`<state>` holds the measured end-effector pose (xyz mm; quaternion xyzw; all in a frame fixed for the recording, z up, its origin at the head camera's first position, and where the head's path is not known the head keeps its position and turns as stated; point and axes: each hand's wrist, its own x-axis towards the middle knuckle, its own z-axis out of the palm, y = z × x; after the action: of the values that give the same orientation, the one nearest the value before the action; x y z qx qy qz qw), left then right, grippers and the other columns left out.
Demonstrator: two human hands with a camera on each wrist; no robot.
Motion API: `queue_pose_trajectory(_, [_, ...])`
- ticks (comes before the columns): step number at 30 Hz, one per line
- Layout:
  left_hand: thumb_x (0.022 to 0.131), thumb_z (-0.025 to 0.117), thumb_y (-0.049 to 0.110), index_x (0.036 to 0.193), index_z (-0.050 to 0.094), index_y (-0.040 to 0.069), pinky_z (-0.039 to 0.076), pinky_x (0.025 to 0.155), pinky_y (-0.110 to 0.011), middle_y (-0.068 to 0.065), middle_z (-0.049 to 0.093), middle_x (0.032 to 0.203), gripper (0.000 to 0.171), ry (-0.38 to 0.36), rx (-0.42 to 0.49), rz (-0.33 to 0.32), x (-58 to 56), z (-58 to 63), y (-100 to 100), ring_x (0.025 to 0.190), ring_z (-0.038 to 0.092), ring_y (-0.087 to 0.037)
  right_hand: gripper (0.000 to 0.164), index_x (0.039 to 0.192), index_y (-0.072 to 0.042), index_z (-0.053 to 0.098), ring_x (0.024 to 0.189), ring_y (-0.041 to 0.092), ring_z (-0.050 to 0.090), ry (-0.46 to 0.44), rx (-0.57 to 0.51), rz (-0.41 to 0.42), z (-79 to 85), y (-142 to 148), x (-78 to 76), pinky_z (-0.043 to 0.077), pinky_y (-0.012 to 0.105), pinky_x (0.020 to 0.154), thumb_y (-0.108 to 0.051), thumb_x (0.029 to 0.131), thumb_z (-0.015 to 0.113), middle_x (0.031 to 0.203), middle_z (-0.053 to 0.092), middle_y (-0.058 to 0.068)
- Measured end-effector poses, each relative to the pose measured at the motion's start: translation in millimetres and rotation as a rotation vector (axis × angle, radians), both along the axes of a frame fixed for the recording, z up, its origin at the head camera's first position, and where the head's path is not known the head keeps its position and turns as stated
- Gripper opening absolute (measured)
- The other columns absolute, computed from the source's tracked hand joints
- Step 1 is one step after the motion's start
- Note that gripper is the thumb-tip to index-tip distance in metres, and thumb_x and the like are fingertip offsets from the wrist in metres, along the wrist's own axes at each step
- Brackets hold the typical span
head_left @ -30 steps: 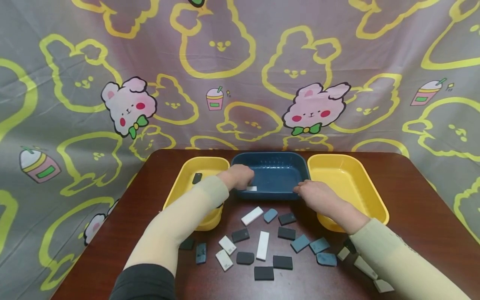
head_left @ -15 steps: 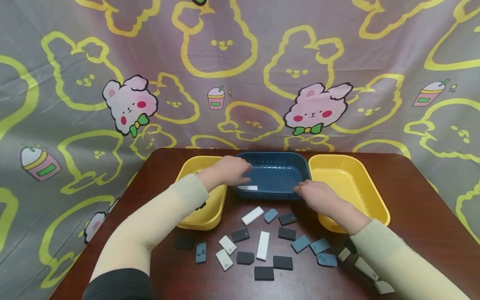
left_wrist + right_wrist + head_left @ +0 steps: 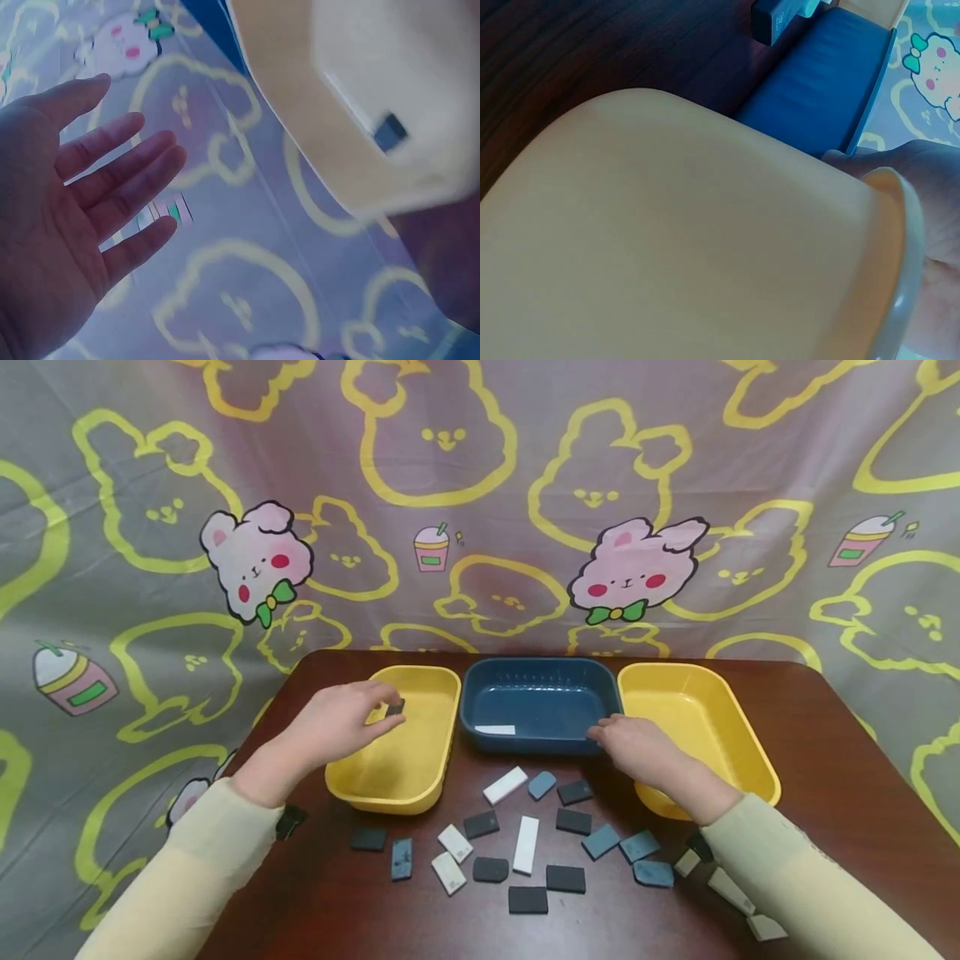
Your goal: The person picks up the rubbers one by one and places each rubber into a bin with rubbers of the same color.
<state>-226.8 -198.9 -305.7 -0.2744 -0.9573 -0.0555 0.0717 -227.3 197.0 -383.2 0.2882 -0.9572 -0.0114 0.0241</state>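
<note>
My left hand (image 3: 341,718) hovers over the left yellow basin (image 3: 390,789), its fingers loosely spread. Past the fingertips in the head view, a small dark block (image 3: 395,707) shows; in the left wrist view the dark block (image 3: 390,133) lies inside the basin, apart from the hand (image 3: 97,180). My right hand (image 3: 641,752) grips the right rim of the blue basin (image 3: 540,742), where it meets the right yellow basin (image 3: 750,735). In the right wrist view this yellow basin hides most of the hand (image 3: 930,202). A white block (image 3: 495,730) lies in the blue basin.
Several loose blocks lie on the brown table in front of the basins: white blocks (image 3: 526,845), dark ones (image 3: 528,900) and blue-grey ones (image 3: 601,842). More pale blocks (image 3: 731,892) lie beside the right sleeve. A patterned cloth (image 3: 480,527) hangs behind the table.
My left hand has left the left side of the blue basin and moved left over the yellow basin, its fingers spreading. My right hand has stayed at the blue rim.
</note>
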Motion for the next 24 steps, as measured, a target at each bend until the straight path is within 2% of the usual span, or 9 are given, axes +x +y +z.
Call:
queue_pose_trajectory(4, [0.088, 0.072, 0.033, 0.109, 0.067, 0.008, 0.052, 0.078, -0.045, -0.007, 0.068, 0.101, 0.032, -0.023, 0.071, 0.118, 22.4, -11.0, -29, 0.088, 0.062, -0.024, 0.024, 0.110, -0.001, 0.071, 0.084, 0.023, 0.063, 0.002, 0.002, 0.000, 2.2, 1, -0.7, 0.054, 0.039, 0.078, 0.001, 0.086, 0.070, 0.097, 0.070, 0.010])
queue_pose_trajectory(8, [0.087, 0.074, 0.029, 0.110, 0.067, 0.007, 0.051, 0.081, -0.049, -0.010, 0.067, 0.106, 0.033, 0.001, 0.158, 0.178, 44.9, -26.1, -46, 0.092, 0.062, -0.028, 0.025, 0.110, -0.001, 0.071, 0.087, 0.024, 0.064, -0.006, 0.008, -0.006, 3.6, 1, -1.4, 0.054, 0.040, 0.079, 0.001, 0.086, 0.070, 0.099, 0.070, 0.011])
queue_pose_trajectory(10, [0.086, 0.076, 0.026, 0.108, 0.067, 0.007, 0.052, 0.079, -0.049, -0.010, 0.067, 0.105, 0.031, 0.037, 0.199, 0.181, 55.7, -34.2, -51, 0.091, 0.063, -0.027, 0.025, 0.111, -0.001, 0.071, 0.087, 0.024, 0.064, -0.012, 0.012, -0.009, 3.7, 1, -1.8, 0.054, 0.040, 0.079, 0.001, 0.086, 0.070, 0.100, 0.070, 0.011])
queue_pose_trajectory(14, [0.080, 0.081, 0.020, 0.092, 0.066, 0.013, 0.053, 0.066, -0.041, 0.000, 0.063, 0.090, 0.020, 0.128, 0.235, 0.156, 74.9, -50.3, -56, 0.078, 0.061, -0.019, 0.026, 0.112, 0.000, 0.070, 0.091, 0.026, 0.065, -0.032, 0.010, -0.022, 3.9, 0, -1.4, 0.053, 0.041, 0.081, 0.001, 0.086, 0.070, 0.103, 0.070, 0.012])
queue_pose_trajectory(18, [0.073, 0.086, 0.020, 0.080, 0.060, 0.022, 0.049, 0.057, -0.033, 0.011, 0.055, 0.079, 0.027, 0.178, 0.231, 0.139, 92.4, -63.5, -61, 0.068, 0.057, -0.010, 0.026, 0.113, 0.001, 0.070, 0.095, 0.028, 0.065, -0.047, 0.009, -0.033, 4.3, -2, -0.2, 0.053, 0.042, 0.083, 0.001, 0.087, 0.069, 0.105, 0.069, 0.013])
queue_pose_trajectory(21, [0.072, 0.086, 0.024, 0.082, 0.062, 0.025, 0.050, 0.059, -0.032, 0.015, 0.056, 0.079, 0.025, 0.120, 0.206, 0.149, 103.5, -73.1, -61, 0.069, 0.058, -0.007, 0.025, 0.112, 0.001, 0.070, 0.094, 0.028, 0.065, -0.048, 0.012, -0.035, 4.7, -3, 0.9, 0.053, 0.042, 0.082, 0.001, 0.087, 0.069, 0.104, 0.069, 0.013])
queue_pose_trajectory(24, [0.076, 0.083, 0.030, 0.090, 0.067, 0.026, 0.052, 0.066, -0.033, 0.017, 0.058, 0.085, 0.022, -0.033, 0.159, 0.190, 110.6, -82.4, -60, 0.076, 0.060, -0.006, 0.024, 0.111, 0.000, 0.070, 0.092, 0.027, 0.065, -0.042, 0.014, -0.034, 4.7, -3, 1.3, 0.053, 0.041, 0.081, 0.000, 0.087, 0.069, 0.102, 0.070, 0.013])
